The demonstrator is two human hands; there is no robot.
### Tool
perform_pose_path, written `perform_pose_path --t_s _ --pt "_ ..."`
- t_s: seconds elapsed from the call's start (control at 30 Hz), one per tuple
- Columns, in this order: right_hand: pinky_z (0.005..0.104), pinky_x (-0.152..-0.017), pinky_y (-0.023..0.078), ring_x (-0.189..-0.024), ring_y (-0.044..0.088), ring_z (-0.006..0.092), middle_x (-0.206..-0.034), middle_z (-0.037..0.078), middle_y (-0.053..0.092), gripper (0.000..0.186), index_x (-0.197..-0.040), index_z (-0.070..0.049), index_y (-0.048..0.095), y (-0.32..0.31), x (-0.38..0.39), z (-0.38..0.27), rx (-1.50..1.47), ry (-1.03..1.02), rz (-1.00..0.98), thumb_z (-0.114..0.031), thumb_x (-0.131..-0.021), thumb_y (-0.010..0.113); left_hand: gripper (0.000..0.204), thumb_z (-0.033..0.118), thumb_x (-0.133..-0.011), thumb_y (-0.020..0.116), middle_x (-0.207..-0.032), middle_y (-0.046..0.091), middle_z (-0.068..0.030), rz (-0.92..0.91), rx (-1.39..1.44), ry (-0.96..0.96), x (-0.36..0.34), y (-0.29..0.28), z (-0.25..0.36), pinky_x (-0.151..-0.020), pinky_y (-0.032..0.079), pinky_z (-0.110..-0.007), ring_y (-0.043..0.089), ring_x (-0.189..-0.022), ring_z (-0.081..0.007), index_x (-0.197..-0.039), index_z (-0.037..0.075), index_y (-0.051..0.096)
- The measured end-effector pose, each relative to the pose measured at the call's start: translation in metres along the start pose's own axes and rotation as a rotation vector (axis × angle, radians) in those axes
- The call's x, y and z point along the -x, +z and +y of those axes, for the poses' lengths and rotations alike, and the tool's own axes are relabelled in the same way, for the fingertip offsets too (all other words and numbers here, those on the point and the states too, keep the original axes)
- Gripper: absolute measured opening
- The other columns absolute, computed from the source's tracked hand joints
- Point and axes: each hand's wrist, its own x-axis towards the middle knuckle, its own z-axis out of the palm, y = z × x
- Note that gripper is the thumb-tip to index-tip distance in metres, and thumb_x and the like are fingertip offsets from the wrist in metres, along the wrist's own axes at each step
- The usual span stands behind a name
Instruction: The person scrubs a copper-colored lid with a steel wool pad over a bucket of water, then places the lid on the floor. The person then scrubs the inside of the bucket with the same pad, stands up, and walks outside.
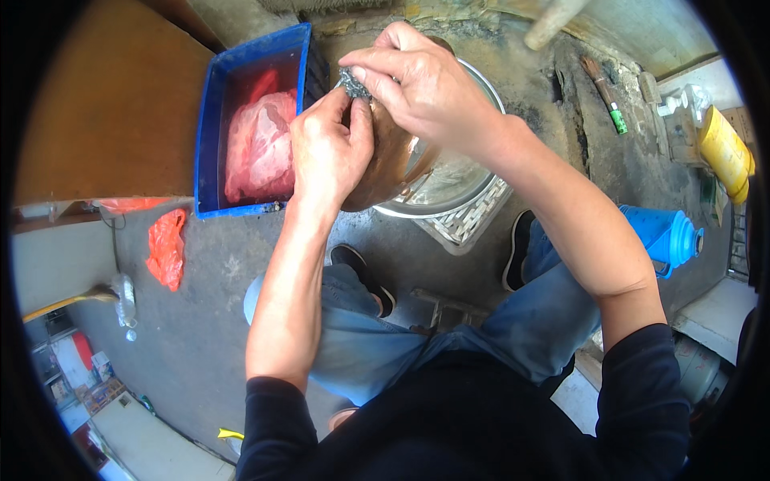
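A grey steel wool scrubber [354, 83] sits between the fingertips of my two hands. My right hand [437, 88] is closed over it from above, pressing it with thumb and fingers. My left hand [329, 144] pinches close beside the scrubber, gripping the edge of a smooth, rounded brown piece [383, 160]. That piece may be singed meat with skin, but its kind is not clear, and my hands hide much of it. Below it stands a round metal basin [489, 186] with cloudy liquid inside.
A blue crate [202, 172] holds raw pink meat [261, 148] in reddish liquid. Under the basin is a white slatted plastic piece [469, 223]. A red plastic bag [166, 248] lies at left, a blue flask [662, 238] at right. A brush [603, 92] lies farther back.
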Motion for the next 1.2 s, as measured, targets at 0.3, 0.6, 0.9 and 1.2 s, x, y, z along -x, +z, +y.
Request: perform_pose_path --t_s 0.3,0.6,0.9,1.2 --pt "0.0409 -0.090 0.051 -0.098 0.065 0.0334 -0.100 0.018 0.066 0.034 -0.108 -0.008 0.074 -0.013 -0.011 0.026 0.076 0.230 0.050 -0.036 -0.089 0.069 0.032 0.025 -0.083 0.078 -0.073 0.070 -0.0181 -0.098 0.193 -0.106 -0.005 0.000 -0.004 -0.063 0.054 -0.037 0.069 -0.062 -0.0232 -0.099 -0.002 0.069" --pt "0.0453 -0.076 0.054 -0.081 0.066 0.0343 -0.083 0.014 0.066 0.011 -0.090 -0.004 0.076 -0.002 -0.010 0.012 0.097 0.004 0.079 -0.012 -0.084 0.071 0.039 0.031 -0.079 0.084 -0.075 0.070 -0.0212 -0.156 0.079 -0.156 -0.002 0.000 0.010 -0.064 0.055 -0.040 0.071 -0.069 -0.0332 -0.092 -0.003 0.067" --pt "0.0367 -0.072 0.055 -0.082 0.069 0.0291 -0.090 0.012 0.068 0.015 -0.096 -0.002 0.074 -0.004 0.003 0.003 0.124 -0.090 0.025 -0.015 -0.089 0.069 0.040 0.032 -0.079 0.083 -0.068 0.066 -0.0207 -0.121 0.039 -0.092 0.003 0.007 0.007 -0.061 0.054 -0.042 0.068 -0.062 -0.0354 -0.086 -0.003 0.065" --pt "0.0429 -0.088 0.054 -0.096 0.069 0.0345 -0.100 0.018 0.071 0.020 -0.098 -0.003 0.074 -0.026 -0.004 0.041 0.235 0.160 0.093 -0.019 -0.088 0.066 0.039 0.028 -0.078 0.085 -0.080 0.072 -0.0175 -0.144 0.053 -0.124 0.002 0.002 0.009 -0.066 0.055 -0.035 0.070 -0.071 -0.0231 -0.094 -0.003 0.067"
